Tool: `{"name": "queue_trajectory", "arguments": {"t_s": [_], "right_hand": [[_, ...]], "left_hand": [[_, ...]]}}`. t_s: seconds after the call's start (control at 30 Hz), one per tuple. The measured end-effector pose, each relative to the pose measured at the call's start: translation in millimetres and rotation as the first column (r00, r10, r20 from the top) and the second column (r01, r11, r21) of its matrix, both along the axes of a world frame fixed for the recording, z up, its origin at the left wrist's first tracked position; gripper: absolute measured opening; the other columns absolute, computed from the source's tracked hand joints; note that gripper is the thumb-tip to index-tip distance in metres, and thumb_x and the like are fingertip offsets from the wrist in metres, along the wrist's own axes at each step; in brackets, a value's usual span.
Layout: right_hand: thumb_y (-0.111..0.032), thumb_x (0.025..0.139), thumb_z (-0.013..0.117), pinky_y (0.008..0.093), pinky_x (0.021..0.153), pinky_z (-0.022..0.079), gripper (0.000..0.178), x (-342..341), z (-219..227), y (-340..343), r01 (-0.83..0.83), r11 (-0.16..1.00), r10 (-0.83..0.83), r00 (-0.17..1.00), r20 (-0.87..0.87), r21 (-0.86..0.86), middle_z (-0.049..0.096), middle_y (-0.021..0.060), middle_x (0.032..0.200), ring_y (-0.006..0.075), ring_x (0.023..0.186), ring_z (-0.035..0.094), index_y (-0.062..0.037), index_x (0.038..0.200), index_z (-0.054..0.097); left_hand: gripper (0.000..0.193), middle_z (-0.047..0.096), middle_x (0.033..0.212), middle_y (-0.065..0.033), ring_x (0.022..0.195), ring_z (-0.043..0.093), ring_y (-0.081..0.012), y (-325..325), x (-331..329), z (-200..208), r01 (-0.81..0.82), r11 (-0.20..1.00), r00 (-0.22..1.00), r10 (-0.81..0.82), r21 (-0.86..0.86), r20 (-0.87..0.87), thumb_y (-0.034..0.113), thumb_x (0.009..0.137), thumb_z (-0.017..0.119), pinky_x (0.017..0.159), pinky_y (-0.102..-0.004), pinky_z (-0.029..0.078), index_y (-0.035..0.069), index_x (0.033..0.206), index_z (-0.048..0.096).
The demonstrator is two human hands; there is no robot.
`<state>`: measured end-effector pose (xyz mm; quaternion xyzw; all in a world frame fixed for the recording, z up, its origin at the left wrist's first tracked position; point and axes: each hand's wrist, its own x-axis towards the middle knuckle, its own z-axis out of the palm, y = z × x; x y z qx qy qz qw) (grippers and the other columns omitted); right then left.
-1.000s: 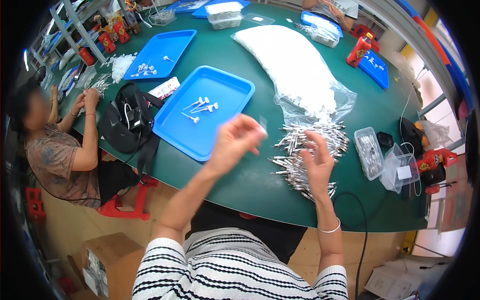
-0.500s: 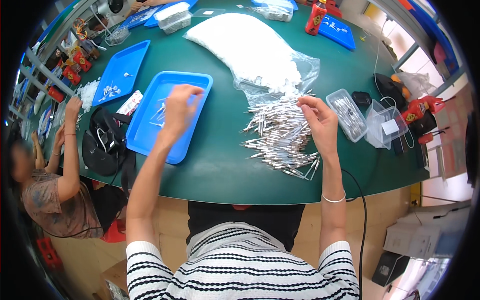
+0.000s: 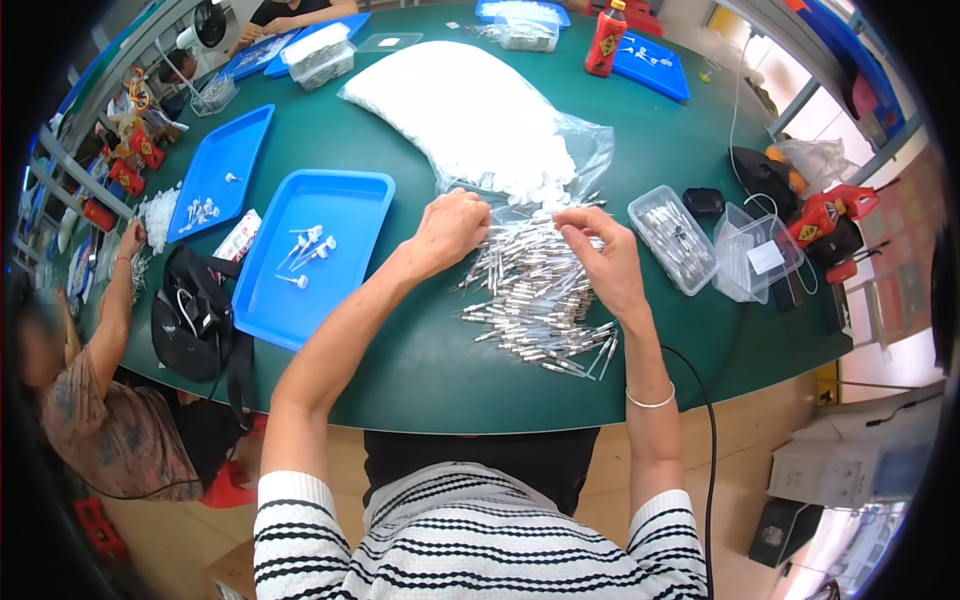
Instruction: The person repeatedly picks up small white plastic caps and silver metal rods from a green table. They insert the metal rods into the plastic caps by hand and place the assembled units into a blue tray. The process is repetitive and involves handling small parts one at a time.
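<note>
A heap of thin metal-and-clear tubes lies on the green table in front of me. My left hand rests with curled fingers on the heap's far left edge, by the mouth of a big clear bag of white pieces. What its fingers hold is hidden. My right hand is over the heap's far right side, with thumb and fingers pinched on a tube. To the left, a blue tray holds several white-tipped pieces.
Two clear plastic boxes stand right of the heap. A black bag hangs at the table's left edge beside a second blue tray. Another person sits at far left. A red bottle stands at the back.
My left hand has come back from the blue tray to the heap's far edge. My right hand has stayed on the heap, shifting slightly.
</note>
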<state>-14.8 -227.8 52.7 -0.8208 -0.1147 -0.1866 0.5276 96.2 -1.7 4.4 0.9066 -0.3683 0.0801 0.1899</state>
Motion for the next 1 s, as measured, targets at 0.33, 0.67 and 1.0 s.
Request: {"name": "queue_trajectory", "arguments": {"t_s": [0.33, 0.67, 1.0], "right_hand": [[-0.012, 0.094, 0.068, 0.0219, 0.071, 0.050, 0.023, -8.0, -32.0, 30.3, -0.084, 0.791, 0.198, 0.972, -0.124, 0.606, 0.069, 0.0045, 0.092, 0.0083, 0.078, 0.061, 0.0026, 0.111, 0.069], [-0.021, 0.097, 0.066, 0.0239, 0.069, 0.054, 0.027, 2.3, -30.4, -3.8, 0.071, 0.737, 0.002, 0.994, -0.107, 0.672, 0.069, 0.0074, 0.088, 0.0097, 0.075, 0.062, 0.0036, 0.108, 0.069], [-0.020, 0.100, 0.060, 0.0254, 0.075, 0.055, 0.028, 1.2, -37.2, 2.1, -0.016, 0.706, 0.156, 0.979, -0.134, 0.708, 0.068, 0.0091, 0.094, 0.0120, 0.080, 0.064, 0.0037, 0.113, 0.065]], "left_hand": [[0.013, 0.071, 0.083, -0.0093, 0.078, 0.068, -0.0212, -28.6, -68.3, 54.9, 0.097, 0.865, 0.990, -0.132, -0.492, -0.038, 0.006, 0.080, 0.074, 0.072, -0.0311, 0.052, 0.001, 0.091, 0.069], [0.012, 0.069, 0.083, -0.0126, 0.080, 0.067, -0.0300, -46.6, -1.6, 2.2, -0.209, 0.909, 0.975, 0.165, -0.360, -0.151, 0.014, 0.084, 0.070, 0.072, -0.0409, 0.052, 0.003, 0.085, 0.068], [0.011, 0.068, 0.084, -0.0109, 0.076, 0.064, -0.0276, -55.4, 9.4, -20.1, -0.187, 0.932, 0.970, 0.225, -0.310, 0.091, 0.014, 0.082, 0.072, 0.070, -0.0399, 0.051, 0.005, 0.080, 0.066]]}}
